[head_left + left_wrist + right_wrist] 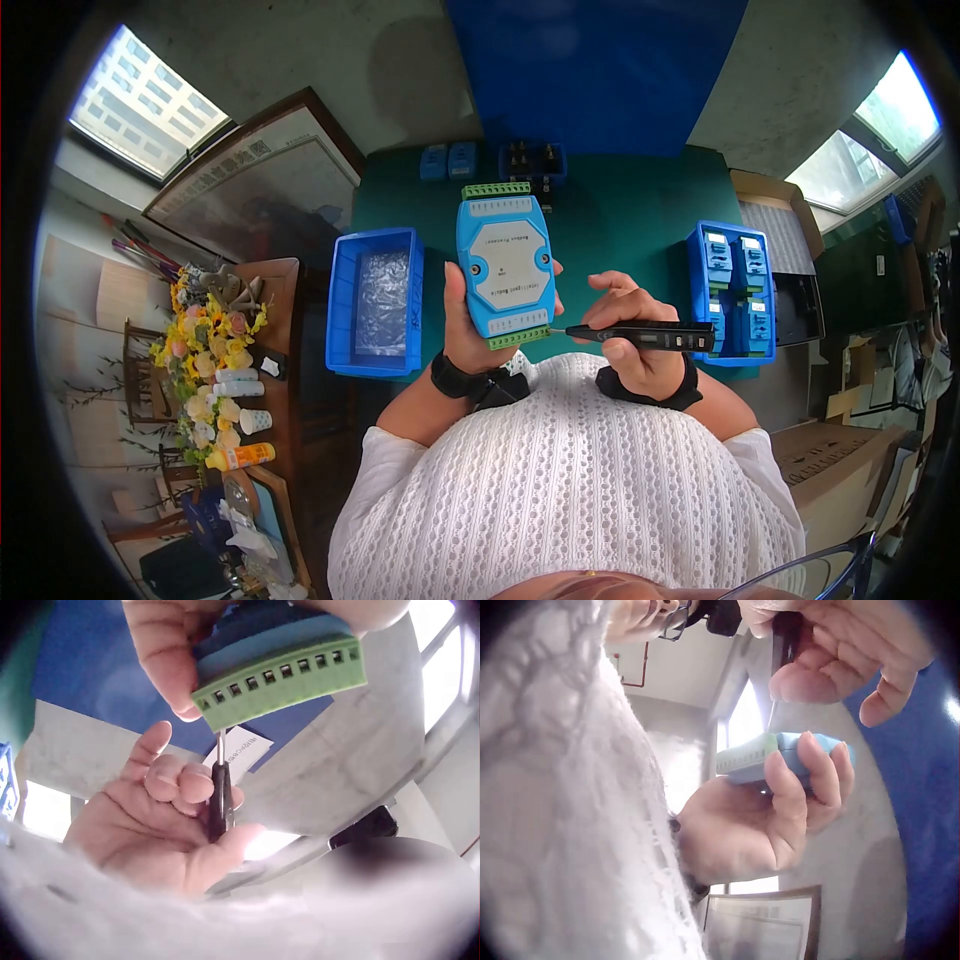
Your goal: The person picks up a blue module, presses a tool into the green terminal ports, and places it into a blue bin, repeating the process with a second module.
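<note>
A blue module (pixel 508 245) with a pale label and green terminal strips at both ends is held up over the table's near side. My left hand (pixel 470 338) grips it, thumb along one edge and fingers around the other. Between the thumb and fingers of my right hand (pixel 650 370) is a black tester screwdriver (pixel 655 336) with a small display window. Its thin metal shaft (pixel 221 748) meets the near green terminal strip (pixel 281 681) at one end in the left wrist view. In the right wrist view, the shaft stands at the strip's corner from above.
On the green table (pixel 615 220), a blue bin (pixel 340 300) with clear plastic inside stands at left. Another blue bin (pixel 697 270) holds several blue modules at right. At the back are two blue pieces (pixel 448 161) and a bin of black parts (pixel 540 160). An opened cardboard box (pixel 765 200) sits far right.
</note>
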`<state>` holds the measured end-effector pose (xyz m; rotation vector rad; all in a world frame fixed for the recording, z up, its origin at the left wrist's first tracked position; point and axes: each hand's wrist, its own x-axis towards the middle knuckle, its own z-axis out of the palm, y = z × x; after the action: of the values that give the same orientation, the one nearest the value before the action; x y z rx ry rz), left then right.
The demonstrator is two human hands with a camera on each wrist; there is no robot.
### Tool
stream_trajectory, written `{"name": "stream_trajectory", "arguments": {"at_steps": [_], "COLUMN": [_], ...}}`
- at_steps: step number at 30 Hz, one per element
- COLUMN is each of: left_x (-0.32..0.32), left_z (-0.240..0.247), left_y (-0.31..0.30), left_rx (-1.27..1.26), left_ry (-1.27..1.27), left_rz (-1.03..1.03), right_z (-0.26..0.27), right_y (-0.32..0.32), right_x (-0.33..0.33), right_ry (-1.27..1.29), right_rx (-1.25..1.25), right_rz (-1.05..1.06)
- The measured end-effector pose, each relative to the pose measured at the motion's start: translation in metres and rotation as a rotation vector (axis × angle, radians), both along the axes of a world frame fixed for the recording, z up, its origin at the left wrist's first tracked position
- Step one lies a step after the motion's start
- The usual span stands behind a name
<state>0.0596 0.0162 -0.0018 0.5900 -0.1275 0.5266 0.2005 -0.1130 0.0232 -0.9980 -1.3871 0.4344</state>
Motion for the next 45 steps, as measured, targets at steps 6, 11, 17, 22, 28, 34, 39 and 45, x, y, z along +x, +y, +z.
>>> {"name": "stream_trajectory", "arguments": {"at_steps": [6, 11, 17, 22, 28, 34, 39, 45], "left_x": [-0.001, -0.002, -0.003, -0.003, -0.001, 0.0, 0.0, -0.001], "left_z": [-0.004, -0.004, -0.004, -0.002, -0.004, -0.004, -0.002, -0.003], "left_y": [0.001, -0.001, -0.003, -0.003, -0.002, -0.002, -0.003, -0.004], "left_rx": [0.012, 0.023, 0.049, 0.042, -0.056, -0.016, -0.018, -0.015], "left_ry": [0.024, 0.036, 0.058, 0.078, 0.142, 0.15, 0.128, 0.132], "left_rz": [0.021, 0.046, 0.081, 0.085, 0.084, 0.096, 0.089, 0.095], "right_z": [0.01, 0.011, 0.009, 0.012, 0.029, 0.023, 0.02, 0.014], "right_y": [-0.001, -0.002, -0.001, -0.001, -0.003, -0.005, -0.002, 0.001], "right_x": [0.002, 0.001, 0.0, 0.001, 0.008, 0.008, 0.006, 0.002], "right_ry": [-0.159, -0.164, -0.134, -0.216, -0.441, -0.33, -0.335, -0.184], "right_rx": [-0.009, 0.036, 0.017, 0.0, -0.032, 0.0, -0.03, -0.051], "right_rz": [-0.003, -0.029, 0.004, -0.004, 0.058, 0.057, 0.067, 0.016]}}
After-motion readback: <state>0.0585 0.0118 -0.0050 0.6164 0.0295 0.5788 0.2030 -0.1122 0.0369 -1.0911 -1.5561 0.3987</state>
